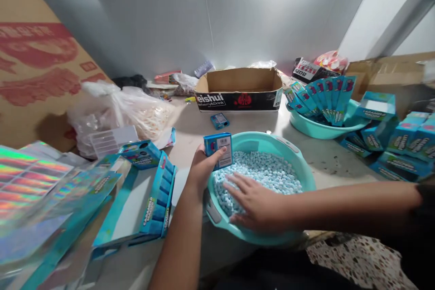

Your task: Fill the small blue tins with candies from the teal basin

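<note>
My left hand (201, 167) is closed around a small blue candy box (224, 143), held upright at the left rim of a turquoise basin (307, 174). A printed label with a barcode faces me on the box. Small pale blue candies (272, 170) lie in a thick layer in the basin. Over them, my right hand (253, 201) is stretched out with its fingers apart, palm down, touching or just above the candies. Its outline is slightly blurred. Another small blue box (220, 121) lies on the table behind the basin.
On the left stand an open blue display carton (149, 210) with small boxes in it, shiny sheets (34, 181) and a plastic bag (136, 111). A cardboard tray (239, 102) stands at the back. Right, a second basin (306, 127) holds folded cartons beside stacked blue cartons (408, 136).
</note>
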A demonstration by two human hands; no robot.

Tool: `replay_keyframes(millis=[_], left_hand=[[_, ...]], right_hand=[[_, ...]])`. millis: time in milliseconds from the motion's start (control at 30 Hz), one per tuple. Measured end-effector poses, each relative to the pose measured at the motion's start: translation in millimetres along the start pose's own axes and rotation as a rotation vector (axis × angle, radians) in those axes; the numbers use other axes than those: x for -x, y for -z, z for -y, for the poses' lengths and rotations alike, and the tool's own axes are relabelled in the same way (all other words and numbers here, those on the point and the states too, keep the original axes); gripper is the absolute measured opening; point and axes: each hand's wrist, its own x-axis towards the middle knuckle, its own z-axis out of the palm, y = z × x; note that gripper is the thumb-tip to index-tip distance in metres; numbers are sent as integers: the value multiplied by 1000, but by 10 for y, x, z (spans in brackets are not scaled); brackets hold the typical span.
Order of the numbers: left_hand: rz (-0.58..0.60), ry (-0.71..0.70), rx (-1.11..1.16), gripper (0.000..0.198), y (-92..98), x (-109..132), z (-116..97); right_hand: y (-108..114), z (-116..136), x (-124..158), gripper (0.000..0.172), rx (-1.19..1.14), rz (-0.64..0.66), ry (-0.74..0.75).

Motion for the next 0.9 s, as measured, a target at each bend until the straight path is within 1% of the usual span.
replay_keyframes(millis=[33,100,167,233,267,300,367,400,467,567,600,633,667,700,767,800,833,867,900], left_hand=[[-19,-17,-11,57,-13,15,4],[-65,-62,-48,51,-33,63,2],[-112,-123,-111,42,-43,112,4],[-160,-183,-174,35,-36,143,23],[-178,-205,-197,33,-27,148,40],[-185,-218,-212,33,-15,149,59],[-150,-236,-188,38,9,140,99],[-118,-244,-164,41,17,135,115],[-64,-256,-140,46,17,125,134],[-3,-258,-174,47,-7,119,134],[6,-251,-181,47,-15,122,132],[-9,-249,-171,47,-20,127,131],[-63,-256,-156,47,-21,137,129],[-154,-279,-139,48,-15,150,125],[-378,-362,-85,53,15,187,105],[-470,-405,-54,58,39,209,84],[-522,-438,-27,64,68,233,57],[-536,-453,-3,70,100,260,23],[-532,-454,17,77,131,288,-15]], right_hand=[[-125,-10,-2,72,12,53,31],[-270,-126,-35,73,56,91,80],[-282,-344,-89,74,107,84,118],[-203,-603,-150,68,146,77,120],[-151,-724,-182,65,151,62,67],[-102,-829,-215,64,144,35,-20],[-38,-970,-286,64,106,-41,-219],[-28,-1001,-324,64,83,-78,-295],[-46,-994,-401,67,50,-108,-360],[-97,-890,-484,72,15,-76,-360],[-103,-853,-491,71,3,-66,-357],[-101,-820,-486,69,-10,-55,-349],[-93,-792,-466,66,-23,-45,-339],[-82,-767,-434,65,-34,-34,-329],[-61,-720,-339,67,-52,-22,-317],[-50,-691,-285,70,-57,-20,-308],[-39,-656,-231,72,-61,-23,-291],[-26,-612,-182,70,-65,-29,-274],[-13,-558,-141,64,-67,-37,-263]])
